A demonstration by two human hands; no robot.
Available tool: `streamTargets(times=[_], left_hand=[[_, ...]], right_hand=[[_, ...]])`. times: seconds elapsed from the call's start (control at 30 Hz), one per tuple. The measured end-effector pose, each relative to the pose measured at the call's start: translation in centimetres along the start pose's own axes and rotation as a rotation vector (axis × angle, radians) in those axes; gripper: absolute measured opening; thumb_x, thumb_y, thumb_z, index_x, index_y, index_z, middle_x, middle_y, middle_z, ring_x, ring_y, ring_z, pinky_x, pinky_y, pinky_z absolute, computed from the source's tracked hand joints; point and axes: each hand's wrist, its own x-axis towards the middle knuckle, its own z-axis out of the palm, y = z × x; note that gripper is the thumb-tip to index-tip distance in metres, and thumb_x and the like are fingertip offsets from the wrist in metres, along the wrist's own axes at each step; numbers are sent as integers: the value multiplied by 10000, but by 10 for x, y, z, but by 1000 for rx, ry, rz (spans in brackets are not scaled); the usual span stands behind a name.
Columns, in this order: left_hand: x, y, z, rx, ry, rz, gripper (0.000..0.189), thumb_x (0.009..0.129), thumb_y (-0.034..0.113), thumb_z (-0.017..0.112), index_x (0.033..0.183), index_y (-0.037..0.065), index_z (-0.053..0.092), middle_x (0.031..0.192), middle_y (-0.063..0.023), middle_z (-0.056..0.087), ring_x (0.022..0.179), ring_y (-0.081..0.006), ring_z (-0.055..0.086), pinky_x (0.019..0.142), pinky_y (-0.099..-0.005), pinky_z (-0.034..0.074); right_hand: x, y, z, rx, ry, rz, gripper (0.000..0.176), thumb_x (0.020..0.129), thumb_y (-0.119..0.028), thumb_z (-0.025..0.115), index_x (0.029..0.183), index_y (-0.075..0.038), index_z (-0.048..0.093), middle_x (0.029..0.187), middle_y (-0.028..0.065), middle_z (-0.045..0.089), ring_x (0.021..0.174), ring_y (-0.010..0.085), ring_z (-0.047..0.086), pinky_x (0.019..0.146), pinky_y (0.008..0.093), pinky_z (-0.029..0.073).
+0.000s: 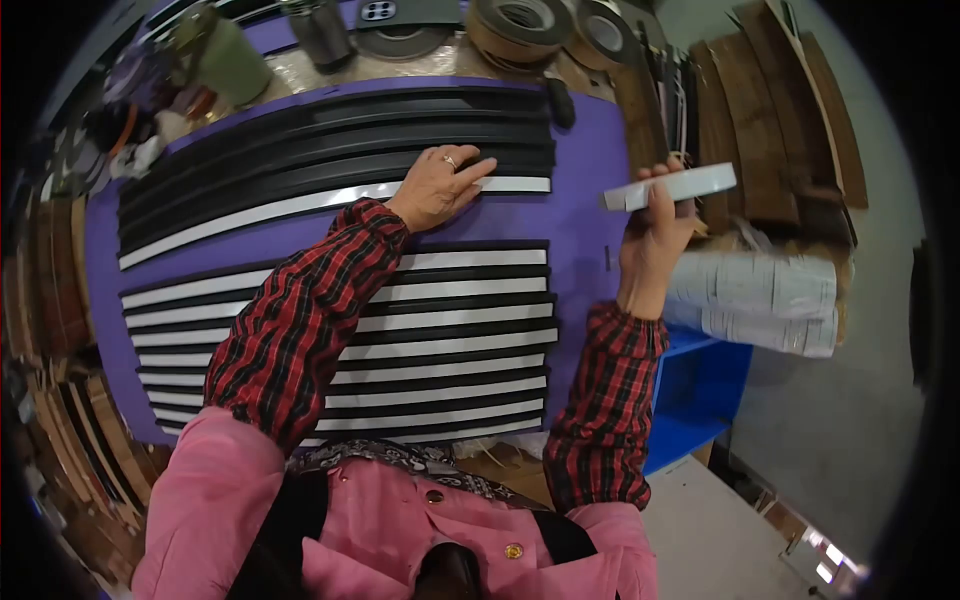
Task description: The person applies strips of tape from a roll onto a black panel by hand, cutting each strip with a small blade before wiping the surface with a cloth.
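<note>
My left hand (438, 188), a ring on one finger, rests on the front black strip of the upper group, at its white tape band (330, 197). Its fingers are spread and hold nothing. Raised past the right edge of the purple board, my right hand (655, 235) is closed around what looks like a white roll of tape (685, 187), seen edge-on. Several black strips (340, 135) lie side by side behind my left hand. Nearer my body lie more black strips with white tape bands (450, 315); my left sleeve hides part of them.
Under the strips is a purple board (585, 160). Brown tape rolls (520, 45), a phone (415, 12), a dark bottle (318, 35) and a green container (222, 62) stand behind it. To the right are brown slats (745, 120), white wrapped bundles (760, 290) and a blue bin (700, 390).
</note>
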Motion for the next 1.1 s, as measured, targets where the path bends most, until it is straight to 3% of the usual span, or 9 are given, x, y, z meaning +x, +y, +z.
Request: streamTargets(times=[0.2, 0.3, 0.43, 0.57, 0.6, 0.67, 0.8, 0.87, 1.1], left_hand=[[-139, -82, -99, 556, 162, -562, 112, 782, 156, 491, 769, 69, 561, 772, -84, 548, 775, -259, 507, 652, -397, 381], [-147, -61, -115, 166, -162, -584, 180, 794, 164, 480, 759, 0, 546, 680, -150, 522, 705, -322, 495, 636, -402, 400], [-114, -1, -147, -1190, 548, -1002, 229, 857, 241, 475, 880, 22, 540, 693, -39, 533, 678, -136, 526, 611, -248, 439], [-129, -6, -161, -1462, 717, -877, 150, 846, 152, 511, 936, 35, 539, 715, 6, 518, 625, -61, 495, 579, -192, 426], [-140, -15, -171, -1485, 742, -874, 144, 842, 152, 518, 928, 40, 545, 701, 9, 517, 605, -62, 493, 564, -194, 425], [-187, -49, -205, -1169, 667, -1004, 145, 831, 135, 530, 920, 29, 573, 695, 16, 521, 606, -58, 500, 552, -188, 426], [-321, -145, -298, -616, 538, -1340, 238, 836, 156, 502, 976, -28, 560, 690, -4, 520, 606, -73, 504, 561, -193, 435], [-349, -174, -326, -609, 580, -1355, 255, 841, 159, 506, 1009, -31, 526, 718, 8, 514, 621, -61, 494, 586, -187, 436], [-363, -242, -342, -319, 496, -1467, 129, 771, 91, 577, 860, -2, 570, 716, -26, 553, 639, -102, 512, 604, -218, 419]], right_hand=[[-56, 69, 57, 302, -183, 286, 391, 665, 24, 657, 991, -58, 458, 948, 68, 527, 949, 201, 511, 888, 330, 384], [-76, 114, 123, 298, -262, 222, 397, 704, 40, 617, 1037, -55, 422, 985, 81, 516, 978, 215, 496, 877, 307, 395], [-107, 134, 189, 152, -293, 230, 471, 679, 68, 624, 1065, -59, 385, 995, 81, 501, 959, 190, 488, 851, 302, 395], [-136, 158, 222, 117, -441, 158, 391, 727, -35, 612, 1073, -49, 429, 1023, 98, 512, 931, 171, 489, 810, 296, 406], [-126, 162, 207, -256, -420, 28, 328, 768, -197, 601, 1041, -44, 502, 1025, 104, 531, 937, 205, 508, 851, 322, 398], [-108, 121, 201, 665, -337, 360, 456, 703, -418, 633, 983, -68, 548, 973, 83, 564, 968, 241, 505, 868, 375, 402], [-45, 97, 100, 567, -169, 277, 357, 724, -325, 642, 899, -20, 577, 905, 91, 587, 846, 238, 548, 816, 382, 438], [-37, 117, 89, 81, 108, 240, 294, 726, -254, 650, 871, -9, 576, 878, 82, 586, 847, 215, 546, 788, 341, 454], [-42, 170, 117, -1361, -148, -128, 635, 656, -338, 716, 1051, 79, 444, 1014, 181, 533, 905, 268, 537, 803, 337, 422]])
